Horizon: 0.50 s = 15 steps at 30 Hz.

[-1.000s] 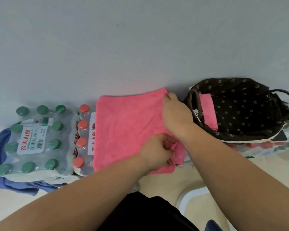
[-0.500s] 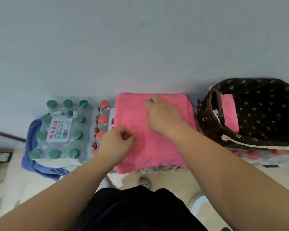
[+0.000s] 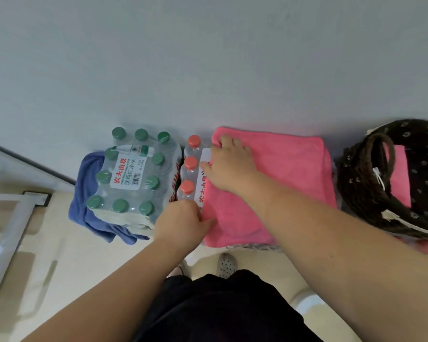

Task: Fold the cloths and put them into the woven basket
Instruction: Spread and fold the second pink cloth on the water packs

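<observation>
Cloth being folded: pink fluffy cloth [image 3: 282, 181], folded into a thick rectangle, lies flat on a shrink-wrapped pack of red-capped water bottles [image 3: 190, 164], its far edge against the pale grey wall [image 3: 208, 58].
Left hand: left hand [image 3: 183, 220] is at the near left edge of the pink fluffy cloth; the thumb lies on top of the fabric and the curled fingers are tucked at the edge, pinching it.
Right hand: right hand [image 3: 230, 164] reaches across to the far left corner; its fingers bend over that corner and grip it, with the thumb spread out over the bottle label.
Basket: dark brown woven basket [image 3: 356, 183] with a dark flower-print fabric lining stands just right of the pink fluffy cloth, apart from it, one loop handle upright.
Cloth in basket: folded pink cloth [image 3: 398, 178] sits inside, against the left wall of the basket.
Left side: shrink-wrapped pack of green-capped water bottles [image 3: 131, 174] rests on a crumpled blue cloth [image 3: 84, 193], touching the red-capped pack.
Floor: beige tiled floor [image 3: 72, 267]; a white perforated shoe [image 3: 226, 265] shows below the cloth.
</observation>
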{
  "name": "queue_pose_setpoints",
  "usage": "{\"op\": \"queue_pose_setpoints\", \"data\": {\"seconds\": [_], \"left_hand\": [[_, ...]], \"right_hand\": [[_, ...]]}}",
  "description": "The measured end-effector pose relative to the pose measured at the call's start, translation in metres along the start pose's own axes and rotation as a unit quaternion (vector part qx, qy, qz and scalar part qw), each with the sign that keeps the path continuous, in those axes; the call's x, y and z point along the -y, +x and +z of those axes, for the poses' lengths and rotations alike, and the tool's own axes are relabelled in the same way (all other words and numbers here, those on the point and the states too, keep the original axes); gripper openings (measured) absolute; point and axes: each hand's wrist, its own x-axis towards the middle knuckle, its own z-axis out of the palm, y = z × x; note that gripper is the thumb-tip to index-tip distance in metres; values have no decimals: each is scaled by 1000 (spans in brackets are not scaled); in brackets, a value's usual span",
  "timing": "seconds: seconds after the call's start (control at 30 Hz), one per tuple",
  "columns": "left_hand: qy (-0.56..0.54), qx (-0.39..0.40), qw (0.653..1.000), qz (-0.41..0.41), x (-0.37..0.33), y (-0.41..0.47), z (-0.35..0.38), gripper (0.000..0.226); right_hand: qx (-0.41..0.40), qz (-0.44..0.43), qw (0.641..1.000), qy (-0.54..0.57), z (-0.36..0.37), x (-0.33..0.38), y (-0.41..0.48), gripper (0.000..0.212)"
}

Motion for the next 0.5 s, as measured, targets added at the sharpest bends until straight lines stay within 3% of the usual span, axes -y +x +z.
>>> {"op": "queue_pose_setpoints", "data": {"seconds": [0.23, 0.5], "left_hand": [[-200, 34, 979, -25, 16, 6, -8, 38], [-261, 37, 963, -58, 70, 14, -37, 30]], "right_hand": [[-26, 25, 995, 90, 1, 9, 5, 64], [-41, 29, 989, 140, 1, 60, 26, 70]]}}
